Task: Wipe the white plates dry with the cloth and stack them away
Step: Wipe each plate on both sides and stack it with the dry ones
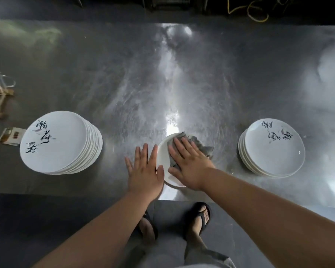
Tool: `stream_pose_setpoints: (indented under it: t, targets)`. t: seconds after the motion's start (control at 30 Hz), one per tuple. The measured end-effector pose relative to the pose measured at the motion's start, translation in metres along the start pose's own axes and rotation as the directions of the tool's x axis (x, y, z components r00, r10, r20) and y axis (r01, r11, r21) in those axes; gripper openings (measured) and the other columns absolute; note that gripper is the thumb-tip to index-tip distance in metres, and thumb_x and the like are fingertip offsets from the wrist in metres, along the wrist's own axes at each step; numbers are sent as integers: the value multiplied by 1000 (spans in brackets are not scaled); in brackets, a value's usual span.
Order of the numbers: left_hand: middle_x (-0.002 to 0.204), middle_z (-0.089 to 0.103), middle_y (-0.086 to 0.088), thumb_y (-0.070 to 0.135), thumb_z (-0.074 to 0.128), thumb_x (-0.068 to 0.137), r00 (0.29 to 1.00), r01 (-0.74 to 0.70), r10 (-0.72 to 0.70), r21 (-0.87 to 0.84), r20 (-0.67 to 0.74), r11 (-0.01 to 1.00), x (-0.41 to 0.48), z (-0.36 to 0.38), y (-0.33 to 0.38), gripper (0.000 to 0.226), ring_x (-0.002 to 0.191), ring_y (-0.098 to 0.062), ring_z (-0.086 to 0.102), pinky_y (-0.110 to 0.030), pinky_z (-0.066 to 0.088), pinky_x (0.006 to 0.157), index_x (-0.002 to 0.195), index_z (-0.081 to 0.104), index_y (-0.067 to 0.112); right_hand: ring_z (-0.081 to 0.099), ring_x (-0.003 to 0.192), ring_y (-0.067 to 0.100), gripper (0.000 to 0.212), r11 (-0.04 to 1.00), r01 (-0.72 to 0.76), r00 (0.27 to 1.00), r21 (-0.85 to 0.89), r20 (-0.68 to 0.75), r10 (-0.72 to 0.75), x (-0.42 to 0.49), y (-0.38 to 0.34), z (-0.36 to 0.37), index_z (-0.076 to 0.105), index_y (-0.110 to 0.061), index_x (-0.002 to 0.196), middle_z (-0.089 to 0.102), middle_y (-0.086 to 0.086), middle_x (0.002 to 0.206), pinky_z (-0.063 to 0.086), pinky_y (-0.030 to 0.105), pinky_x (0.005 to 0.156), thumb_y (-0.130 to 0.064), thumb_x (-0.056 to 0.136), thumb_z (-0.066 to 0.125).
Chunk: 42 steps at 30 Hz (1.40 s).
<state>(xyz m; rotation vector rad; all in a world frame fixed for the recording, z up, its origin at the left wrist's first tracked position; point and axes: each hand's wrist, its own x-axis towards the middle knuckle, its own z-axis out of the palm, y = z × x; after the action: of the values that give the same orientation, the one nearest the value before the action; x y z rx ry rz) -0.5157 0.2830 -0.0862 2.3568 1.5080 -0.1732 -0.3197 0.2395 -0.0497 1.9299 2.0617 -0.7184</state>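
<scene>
A white plate [163, 154] lies flat on the steel table near its front edge, in the middle. A grey cloth [198, 145] is spread on it, and my right hand [190, 164] presses flat on the cloth with straight fingers. My left hand [145, 171] lies flat beside the plate's left rim, its thumb touching the rim. A tall stack of white plates [58, 142] with black brush writing stands at the left. A shorter stack [272, 148] with the same writing stands at the right.
The steel table [124, 84] stretches wide behind the plates. At the far left edge sit a clear glass jug [2, 82], wooden sticks and a small carton [12, 136]. My sandalled feet [199, 217] stand on the dark floor below the table's front edge.
</scene>
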Motion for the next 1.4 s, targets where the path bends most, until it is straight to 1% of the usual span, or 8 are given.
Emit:
stream_pose_setpoints:
  t: [0.2, 0.43, 0.6, 0.8, 1.03, 1.17, 1.33, 1.4]
  targets:
    - [175, -5, -2, 49, 16, 101, 999, -9, 9, 2, -45, 1000, -1, 5, 1, 70, 161, -28, -13, -63, -7, 125, 164, -12, 36, -18, 159, 23, 68, 958, 281, 960, -62, 1, -281, -28, 0, 25, -3, -26, 168, -11, -2, 174, -11, 42, 128, -53, 108, 16]
    - [174, -15, -1, 49, 9, 99, 1000, 6, -6, 30, -1, 1000, 1, 1, 0, 71, 159, -27, -20, -63, -9, 125, 162, -20, 38, -35, 152, 23, 78, 1000, -24, 998, 15, -56, 25, -4, 0, 8, -17, -21, 164, -32, 0, 168, -7, 47, 130, -50, 93, -11]
    - [176, -4, -3, 47, 17, 99, 1000, 2, -2, 11, -27, 1000, 1, 3, 1, 72, 161, -29, -10, -63, -7, 126, 163, -14, 41, -15, 159, 26, 71, 979, 198, 980, -54, -8, -199, -40, 11, 27, 2, -20, 168, -13, 1, 173, -8, 43, 128, -49, 103, 5]
    - [175, -12, -1, 48, 16, 101, 1000, 9, -9, 30, -6, 999, 2, 1, 1, 71, 160, -28, -16, -62, -10, 125, 161, -20, 42, -28, 156, 25, 67, 994, -99, 993, -44, -73, 96, -27, 15, 10, -15, -14, 164, -28, 8, 169, -18, 42, 124, -43, 110, 13]
    - [176, -3, -3, 45, 17, 99, 1000, 8, -7, 17, -30, 1000, 2, 3, 0, 71, 161, -30, -7, -62, -6, 126, 163, -13, 42, 23, 157, 26, 64, 991, 3, 991, -136, -135, -22, -63, 19, 35, 42, -12, 158, 34, 11, 168, 14, 46, 123, -45, 104, 32]
    - [175, -5, -2, 44, 15, 99, 999, 6, -6, 18, -33, 1000, 2, 3, 0, 71, 161, -30, -8, -62, -7, 126, 159, -22, 44, 21, 158, 29, 65, 989, -125, 982, -77, -153, 112, -68, 19, 30, 43, -8, 158, 33, 14, 168, 12, 47, 125, -42, 104, 30]
    - [176, -1, -3, 42, 18, 97, 999, 6, -6, 14, -39, 1000, 4, 6, -2, 74, 161, -30, -5, -63, -4, 126, 162, -17, 40, 30, 156, 26, 58, 979, 182, 975, -87, -109, -191, -81, 7, 42, 46, -17, 157, 38, 6, 166, 21, 44, 122, -42, 105, 36]
    - [175, -2, -4, 43, 20, 98, 999, -8, 9, 23, -33, 1000, 3, 5, -2, 75, 161, -31, -6, -63, -4, 126, 164, -13, 35, 26, 157, 27, 62, 985, 127, 981, -119, -133, -143, -65, 28, 30, 43, -16, 159, 37, 8, 166, 19, 43, 122, -44, 104, 36]
